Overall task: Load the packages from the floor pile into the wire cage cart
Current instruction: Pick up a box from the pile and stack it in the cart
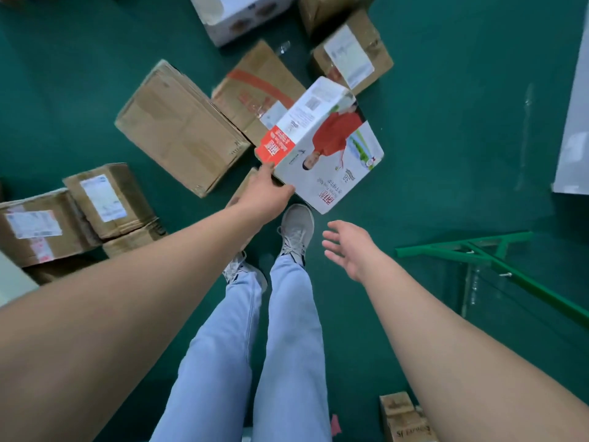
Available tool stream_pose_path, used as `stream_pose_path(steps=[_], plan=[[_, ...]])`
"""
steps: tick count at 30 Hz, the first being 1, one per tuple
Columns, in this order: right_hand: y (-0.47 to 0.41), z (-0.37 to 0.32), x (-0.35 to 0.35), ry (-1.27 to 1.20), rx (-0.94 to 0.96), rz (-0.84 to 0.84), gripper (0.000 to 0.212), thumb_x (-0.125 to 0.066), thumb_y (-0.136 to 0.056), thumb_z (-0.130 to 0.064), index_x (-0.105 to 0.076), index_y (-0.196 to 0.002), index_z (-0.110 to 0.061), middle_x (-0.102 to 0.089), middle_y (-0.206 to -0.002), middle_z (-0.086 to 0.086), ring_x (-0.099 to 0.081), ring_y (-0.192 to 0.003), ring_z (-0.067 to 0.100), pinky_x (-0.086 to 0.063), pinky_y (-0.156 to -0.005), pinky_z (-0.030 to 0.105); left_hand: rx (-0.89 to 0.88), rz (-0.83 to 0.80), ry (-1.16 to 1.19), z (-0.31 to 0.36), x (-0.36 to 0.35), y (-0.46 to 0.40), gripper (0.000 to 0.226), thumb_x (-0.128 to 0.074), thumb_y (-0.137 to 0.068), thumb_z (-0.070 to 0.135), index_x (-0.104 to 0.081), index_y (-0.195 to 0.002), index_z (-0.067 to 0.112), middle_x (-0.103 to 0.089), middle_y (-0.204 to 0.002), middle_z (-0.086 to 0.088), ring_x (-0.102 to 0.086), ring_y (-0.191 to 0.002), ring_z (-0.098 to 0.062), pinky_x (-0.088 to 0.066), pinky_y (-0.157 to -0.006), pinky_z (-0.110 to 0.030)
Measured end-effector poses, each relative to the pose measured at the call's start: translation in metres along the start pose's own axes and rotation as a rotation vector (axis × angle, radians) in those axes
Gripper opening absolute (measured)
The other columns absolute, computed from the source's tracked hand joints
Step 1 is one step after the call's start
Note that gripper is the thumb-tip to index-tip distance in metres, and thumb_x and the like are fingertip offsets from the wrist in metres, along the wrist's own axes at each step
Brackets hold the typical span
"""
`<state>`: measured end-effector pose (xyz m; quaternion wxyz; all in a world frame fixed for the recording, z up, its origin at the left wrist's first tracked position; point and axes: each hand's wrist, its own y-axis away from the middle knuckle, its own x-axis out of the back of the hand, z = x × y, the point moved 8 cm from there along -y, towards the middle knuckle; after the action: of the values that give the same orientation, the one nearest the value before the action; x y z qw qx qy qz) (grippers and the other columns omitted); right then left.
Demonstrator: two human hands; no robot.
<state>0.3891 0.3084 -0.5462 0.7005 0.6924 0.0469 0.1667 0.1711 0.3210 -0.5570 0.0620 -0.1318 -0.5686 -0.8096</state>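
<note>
My left hand [266, 194] grips the near corner of the white printed carton [322, 145], thumb on its red end panel and fingers curled under the bottom edge. The carton sits tilted, its far end over the tape-striped brown box [255, 94] and its near corner just ahead of my forward shoe [298, 226]. My right hand [347, 247] hangs free to the right of that shoe and short of the carton, fingers spread and relaxed, touching nothing.

Left of the white printed carton lies a large plain cardboard box [181, 129], pressed against the tape-striped one. Farther left, well apart from the carton, three labelled brown parcels [95, 212] huddle together. Beyond the carton sits a brown box with a white shipping label [352, 55], and past that a white carton [236, 14] at the top edge. To the carton's right, across bare green floor [462, 122], a green metal frame [497, 260] is visible; I cannot tell what it belongs to.
</note>
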Motion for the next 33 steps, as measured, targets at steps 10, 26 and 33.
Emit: stream_pose_path(steps=[10, 26, 33], plan=[[-0.179, -0.012, -0.006, -0.119, -0.048, 0.091, 0.042, -0.051, -0.105, -0.019, -0.044, -0.146, -0.015, -0.048, -0.128, 0.001, -0.053, -0.12, 0.024, -0.051, -0.106, 0.042, -0.164, 0.125, -0.189, -0.033, -0.034, -0.148, 0.071, -0.055, -0.098, 0.054, -0.021, -0.158, 0.038, -0.02, -0.161, 0.001, -0.037, -0.139, -0.032, -0.04, -0.11, -0.049], [-0.09, -0.029, -0.007, -0.237, 0.189, 0.07, 0.069, -0.068, -0.081, -0.062, -0.05, -0.141, -0.032, -0.061, -0.136, -0.014, -0.054, -0.128, 0.015, -0.035, -0.114, 0.044, -0.105, 0.024, -0.049, -0.01, 0.042, -0.12, 0.066, -0.059, -0.09, 0.07, -0.051, -0.141, 0.029, -0.066, -0.123, 0.008, -0.066, -0.106, -0.017, -0.053, -0.094, -0.038], [0.066, -0.08, -0.009, -0.118, 0.432, 0.089, 0.043, -0.054, -0.097, -0.063, -0.058, -0.124, -0.029, -0.071, -0.112, -0.01, -0.067, -0.096, 0.006, -0.052, -0.08, 0.024, -0.064, 0.08, 0.233, -0.004, 0.112, 0.002, 0.109, -0.052, -0.065, 0.099, -0.045, -0.147, 0.028, -0.064, -0.131, 0.006, -0.064, -0.115, -0.021, -0.05, -0.104, -0.047]])
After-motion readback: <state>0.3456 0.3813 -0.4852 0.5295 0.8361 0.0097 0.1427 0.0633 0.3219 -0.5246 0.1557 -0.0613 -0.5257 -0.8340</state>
